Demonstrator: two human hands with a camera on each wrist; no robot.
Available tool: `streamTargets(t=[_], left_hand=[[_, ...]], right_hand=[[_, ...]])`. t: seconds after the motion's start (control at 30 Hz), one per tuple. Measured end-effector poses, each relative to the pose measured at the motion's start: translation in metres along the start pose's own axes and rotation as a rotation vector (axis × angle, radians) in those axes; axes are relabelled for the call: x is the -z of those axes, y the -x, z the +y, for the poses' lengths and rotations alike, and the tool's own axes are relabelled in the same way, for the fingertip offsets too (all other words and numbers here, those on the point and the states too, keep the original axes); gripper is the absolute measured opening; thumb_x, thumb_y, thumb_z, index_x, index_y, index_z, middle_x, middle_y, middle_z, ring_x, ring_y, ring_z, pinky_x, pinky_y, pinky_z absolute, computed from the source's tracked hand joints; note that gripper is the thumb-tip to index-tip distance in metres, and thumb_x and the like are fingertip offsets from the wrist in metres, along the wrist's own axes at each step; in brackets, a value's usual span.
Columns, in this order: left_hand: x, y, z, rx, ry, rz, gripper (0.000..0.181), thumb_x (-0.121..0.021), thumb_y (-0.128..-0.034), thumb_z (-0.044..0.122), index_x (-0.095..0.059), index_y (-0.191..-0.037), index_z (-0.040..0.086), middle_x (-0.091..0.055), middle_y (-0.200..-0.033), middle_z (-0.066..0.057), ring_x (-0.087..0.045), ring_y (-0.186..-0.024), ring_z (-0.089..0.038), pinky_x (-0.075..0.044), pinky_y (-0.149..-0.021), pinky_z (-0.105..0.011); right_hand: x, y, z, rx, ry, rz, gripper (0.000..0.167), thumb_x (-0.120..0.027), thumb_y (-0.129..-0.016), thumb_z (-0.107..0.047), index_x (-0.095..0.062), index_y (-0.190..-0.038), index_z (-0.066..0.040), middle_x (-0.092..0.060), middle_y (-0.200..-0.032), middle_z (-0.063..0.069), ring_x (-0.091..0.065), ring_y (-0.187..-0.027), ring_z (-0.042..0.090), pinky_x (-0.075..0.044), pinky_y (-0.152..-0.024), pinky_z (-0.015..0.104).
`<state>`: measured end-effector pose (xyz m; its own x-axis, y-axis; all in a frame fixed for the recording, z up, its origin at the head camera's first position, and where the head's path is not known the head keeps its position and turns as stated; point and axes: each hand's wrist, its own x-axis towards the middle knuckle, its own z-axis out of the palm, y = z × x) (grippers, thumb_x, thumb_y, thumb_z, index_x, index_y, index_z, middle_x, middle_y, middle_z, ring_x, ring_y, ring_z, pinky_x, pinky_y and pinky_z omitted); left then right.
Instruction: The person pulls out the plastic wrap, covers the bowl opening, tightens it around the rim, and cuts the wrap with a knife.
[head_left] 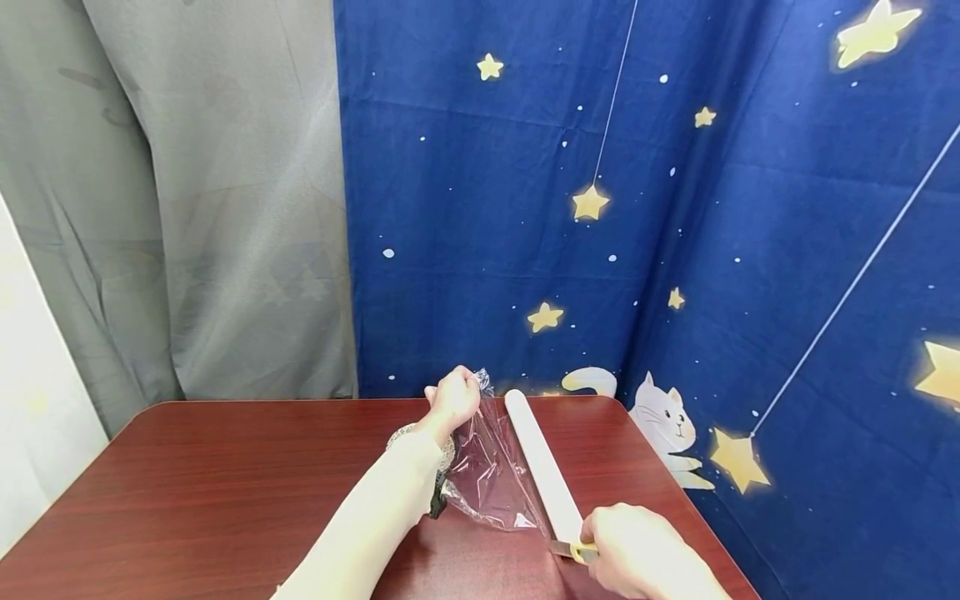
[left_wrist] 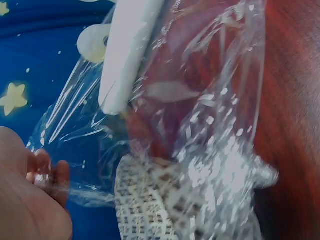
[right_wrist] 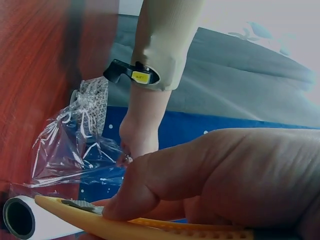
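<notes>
A transparent sheet of cling film (head_left: 491,475) stretches from a white roll (head_left: 546,467) that lies lengthwise on the table. My left hand (head_left: 455,398), raised near the far edge, grips a bunched corner of the film. Close to the roll's near end, my right hand (head_left: 637,550) holds a yellow utility knife (right_wrist: 90,222), its blade (head_left: 561,548) pointing left beside the film. Under the left side of the film, a woven-patterned bowl or basket (left_wrist: 145,205) is partly hidden by the left forearm; crumpled film covers some of it.
The dark red wooden table (head_left: 225,483) ends at a blue curtain (head_left: 465,208) with stars and a grey curtain (head_left: 240,217). A black strap (right_wrist: 120,70) with a yellow label sits around the left wrist. The roll has a hollow end (right_wrist: 20,220).
</notes>
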<state>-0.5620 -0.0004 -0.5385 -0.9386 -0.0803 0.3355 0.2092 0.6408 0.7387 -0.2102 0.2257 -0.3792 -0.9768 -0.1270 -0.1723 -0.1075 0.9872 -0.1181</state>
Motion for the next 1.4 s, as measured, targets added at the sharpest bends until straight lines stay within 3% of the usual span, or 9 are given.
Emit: streamTargets(t=[0.13, 0.3, 0.4, 0.6, 0.83, 0.93, 1.07, 1.17, 1.4], left_hand=[[0.003, -0.004, -0.003, 0.012, 0.005, 0.012, 0.019, -0.057, -0.1042, 0.034, -0.072, -0.098, 0.025, -0.079, -0.097, 0.003, -0.073, -0.099, -0.026, -0.031, -0.09, -0.063], [0.013, 0.006, 0.001, -0.057, -0.039, -0.056, 0.035, -0.058, -0.1041, 0.037, -0.077, -0.128, 0.02, -0.083, -0.122, 0.002, -0.074, -0.116, -0.03, -0.033, -0.095, -0.065], [0.035, 0.023, 0.015, -0.09, -0.069, -0.109, 0.044, -0.056, -0.1055, 0.037, -0.072, -0.14, 0.014, -0.082, -0.127, -0.002, -0.073, -0.121, -0.031, -0.034, -0.1, -0.064], [0.102, 0.058, 0.059, -0.04, -0.029, -0.166, 0.04, -0.059, -0.1052, 0.025, -0.071, -0.136, 0.003, -0.078, -0.134, -0.012, -0.069, -0.13, -0.038, -0.035, -0.109, -0.062], [0.12, 0.05, 0.015, -0.046, -0.033, -0.135, 0.04, -0.059, -0.1086, 0.036, -0.072, -0.135, 0.008, -0.078, -0.134, -0.011, -0.069, -0.131, -0.035, -0.035, -0.113, -0.066], [0.119, 0.035, -0.031, -0.059, -0.007, -0.129, 0.045, -0.058, -0.1093, 0.046, -0.073, -0.136, 0.013, -0.078, -0.134, -0.009, -0.069, -0.13, -0.033, -0.04, -0.116, -0.062], [0.146, 0.053, -0.032, -0.04, 0.029, -0.148, 0.046, -0.056, -0.1109, 0.039, -0.071, -0.136, 0.004, -0.076, -0.134, -0.018, -0.067, -0.134, -0.041, -0.047, -0.118, -0.06], [0.184, 0.095, 0.008, 0.011, 0.031, -0.157, 0.04, -0.055, -0.1111, 0.022, -0.068, -0.134, -0.008, -0.073, -0.134, -0.029, -0.065, -0.132, -0.048, -0.05, -0.115, -0.06], [0.194, 0.129, -0.022, 0.097, 0.073, -0.135, 0.037, -0.051, -0.112, 0.017, -0.068, -0.131, -0.01, -0.076, -0.118, -0.026, -0.076, -0.107, -0.036, -0.057, -0.101, -0.052]], right_hand=[[-0.001, 0.0, -0.001, -0.007, 0.011, 0.007, 0.015, -0.085, -0.085, -0.014, -0.076, -0.082, -0.024, -0.066, -0.075, -0.008, -0.057, -0.07, 0.017, -0.054, -0.074, 0.045], [0.001, 0.001, -0.001, -0.007, -0.021, -0.006, 0.015, -0.084, -0.088, -0.016, -0.074, -0.083, -0.026, -0.063, -0.074, -0.008, -0.056, -0.07, 0.018, -0.051, -0.074, 0.046], [0.003, 0.001, 0.0, 0.004, -0.048, 0.014, 0.018, -0.084, -0.088, -0.017, -0.071, -0.083, -0.028, -0.061, -0.074, -0.008, -0.054, -0.07, 0.017, -0.047, -0.072, 0.044], [0.004, 0.001, 0.004, 0.03, -0.07, 0.107, 0.022, -0.084, -0.084, -0.016, -0.067, -0.08, -0.03, -0.059, -0.073, -0.01, -0.052, -0.068, 0.015, -0.043, -0.068, 0.039], [0.0, -0.008, 0.012, 0.038, -0.174, 0.154, 0.015, -0.081, -0.082, -0.02, -0.071, -0.088, -0.029, -0.061, -0.077, -0.012, -0.054, -0.071, 0.013, -0.046, -0.071, 0.04], [-0.004, -0.018, 0.016, 0.019, -0.249, 0.161, 0.015, -0.079, -0.084, -0.017, -0.074, -0.097, -0.025, -0.062, -0.077, -0.01, -0.055, -0.071, 0.014, -0.046, -0.071, 0.038], [-0.01, -0.029, 0.023, -0.007, -0.382, 0.194, 0.016, -0.074, -0.089, -0.014, -0.076, -0.104, -0.018, -0.062, -0.071, -0.006, -0.056, -0.064, 0.014, -0.044, -0.062, 0.033], [-0.018, -0.037, 0.03, 0.018, -0.528, 0.216, 0.018, -0.07, -0.093, -0.012, -0.075, -0.111, -0.014, -0.061, -0.068, -0.001, -0.057, -0.055, 0.016, -0.046, -0.052, 0.031], [-0.043, -0.06, 0.037, 0.165, -0.98, 0.134, 0.032, -0.063, -0.108, -0.011, -0.053, -0.135, 0.003, -0.071, -0.097, 0.014, -0.068, -0.067, 0.021, -0.058, -0.051, 0.034]])
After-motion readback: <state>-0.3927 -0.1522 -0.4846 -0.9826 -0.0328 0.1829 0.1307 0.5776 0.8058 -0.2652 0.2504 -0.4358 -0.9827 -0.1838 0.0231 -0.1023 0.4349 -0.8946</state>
